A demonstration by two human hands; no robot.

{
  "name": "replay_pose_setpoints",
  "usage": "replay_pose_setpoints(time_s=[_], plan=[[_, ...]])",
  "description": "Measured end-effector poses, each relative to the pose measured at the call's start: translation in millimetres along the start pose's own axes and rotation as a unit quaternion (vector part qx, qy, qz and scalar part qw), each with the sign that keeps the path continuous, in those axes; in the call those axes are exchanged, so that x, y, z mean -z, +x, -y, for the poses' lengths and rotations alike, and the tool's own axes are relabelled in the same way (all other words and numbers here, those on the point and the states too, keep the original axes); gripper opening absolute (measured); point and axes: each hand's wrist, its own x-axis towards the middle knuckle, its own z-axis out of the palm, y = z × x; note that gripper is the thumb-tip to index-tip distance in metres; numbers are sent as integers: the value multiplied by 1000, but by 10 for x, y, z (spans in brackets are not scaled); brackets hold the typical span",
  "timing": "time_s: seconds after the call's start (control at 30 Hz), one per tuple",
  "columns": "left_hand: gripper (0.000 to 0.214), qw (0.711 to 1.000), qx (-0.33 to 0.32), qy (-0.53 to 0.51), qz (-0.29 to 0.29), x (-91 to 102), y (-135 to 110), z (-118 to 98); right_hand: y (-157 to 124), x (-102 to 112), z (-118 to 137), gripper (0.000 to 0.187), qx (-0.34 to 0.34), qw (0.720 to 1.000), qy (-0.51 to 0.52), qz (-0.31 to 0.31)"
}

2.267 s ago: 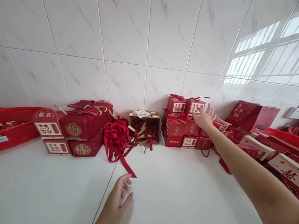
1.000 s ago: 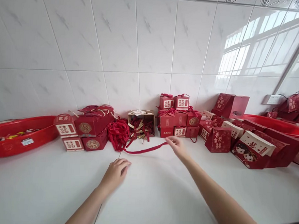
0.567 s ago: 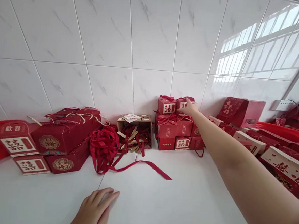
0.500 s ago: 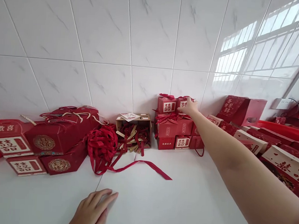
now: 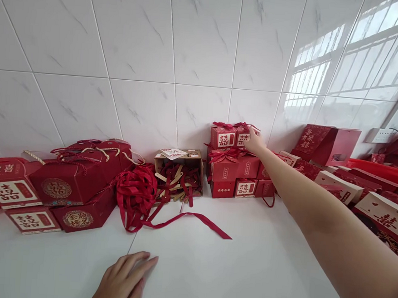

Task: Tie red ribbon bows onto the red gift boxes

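Note:
My right hand (image 5: 255, 142) reaches to the top of a stack by the wall. Its fingers are closed round a small red gift box (image 5: 243, 140) with a white label and a ribbon on top. Just left of it sits a matching gift box (image 5: 223, 138) with a bow. Both rest on the stacked red boxes (image 5: 229, 170) below. My left hand (image 5: 122, 277) lies on the white tabletop (image 5: 245, 261) near the front, fingers stretched out and holding nothing. Beyond it, a long red ribbon (image 5: 207, 221) trails from a ribbon heap (image 5: 136, 192).
An open carton (image 5: 202, 176) holds ribbon straps, with a card (image 5: 173, 153) on its edge. Large red gift boxes (image 5: 81, 177) with cord handles are stacked at left. On the right are more red boxes (image 5: 381, 216), a red basket (image 5: 385, 167) and a power strip (image 5: 380, 135).
The view has shifted slightly. My right hand stays at the small gift box on the stack, and my left hand rests in the same place.

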Motion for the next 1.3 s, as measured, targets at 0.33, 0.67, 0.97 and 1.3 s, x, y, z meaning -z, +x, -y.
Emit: replay_pose_setpoints(time_s=[0.33,0.67,0.97,1.3], plan=[[16,997,77,-12,0,193,101,-250,-2296,-613,310,13,-49,895,280,344],[19,990,134,1,-47,14,479,-441,-3450,-979,13,21,-289,664,528,443],[21,976,108,-104,-155,35,342,-572,-3527,-913,-26,33,-354,613,564,425],[22,967,-6,-225,-118,71,290,-691,-3480,-831,-59,26,-349,604,620,358]])
